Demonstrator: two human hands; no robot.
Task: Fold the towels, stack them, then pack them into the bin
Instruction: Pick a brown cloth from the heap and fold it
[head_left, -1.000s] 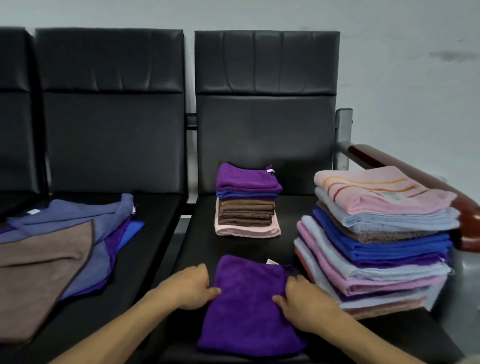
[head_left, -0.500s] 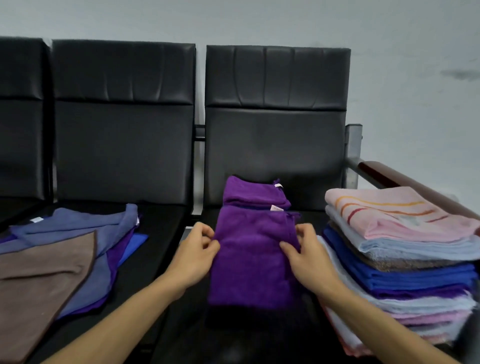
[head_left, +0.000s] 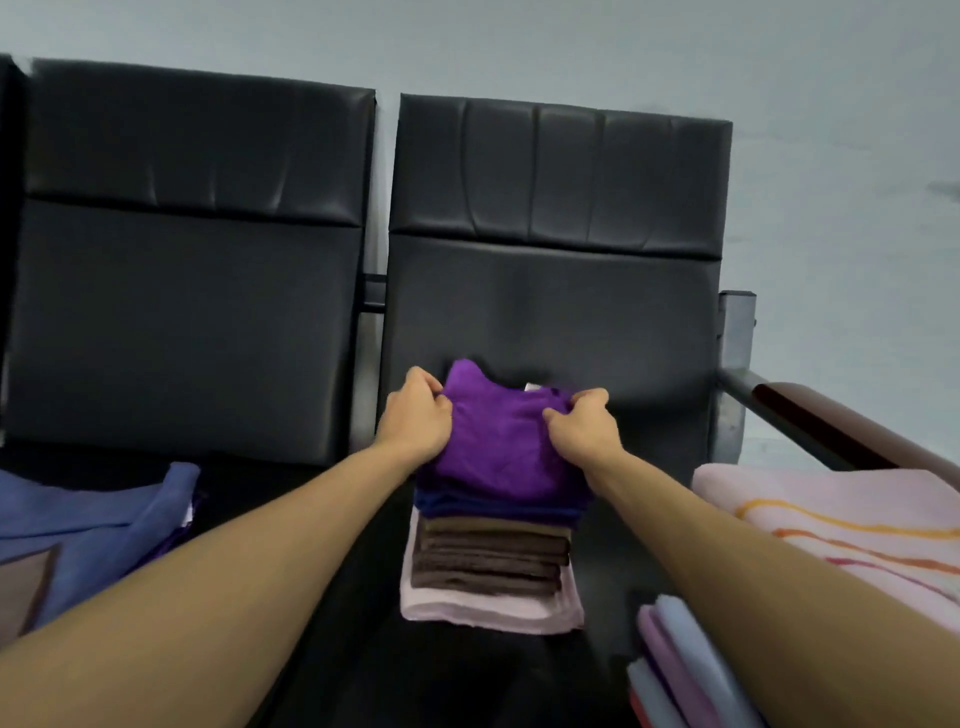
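**Near zone, right.** A stack of large folded towels (head_left: 675, 660) stands at the right edge of the right seat (head_left: 519, 675). Lilac and pale blue edges show at its near side. A pink striped towel (head_left: 831, 512) lies on top, with orange and red bands. The right forearm (head_left: 727, 561) hides part of this stack.

**Near zone, left.** A loose blue-grey towel (head_left: 93, 525) lies unfolded on the left seat (head_left: 249, 483). A brown towel (head_left: 21, 597) overlaps its near left part.

**Middle zone.** A small stack (head_left: 488, 566) stands on the right seat, between the loose towels and the large stack and apart from both. From bottom to top it holds:
- a pale pink towel (head_left: 488, 616), the widest layer
- several dark brown towels (head_left: 488, 558)
- a dark blue layer (head_left: 498, 506)
- the purple towel (head_left: 498, 452)

**Grip state.** The near part of the purple towel rests on the small stack. The left grip (head_left: 413, 418) is closed, fingers curled, pinching the towel's far left corner. The right grip (head_left: 584, 426) is closed the same way on the far right corner. The far edge is bunched and raised between the two grips. A white tag (head_left: 532, 387) shows at that edge.

**Far zone.** Two black padded backrests (head_left: 556, 234) rise behind the seats. A brown armrest (head_left: 841, 431) on a metal post runs along the right side. A pale wall (head_left: 831, 104) closes the scene.
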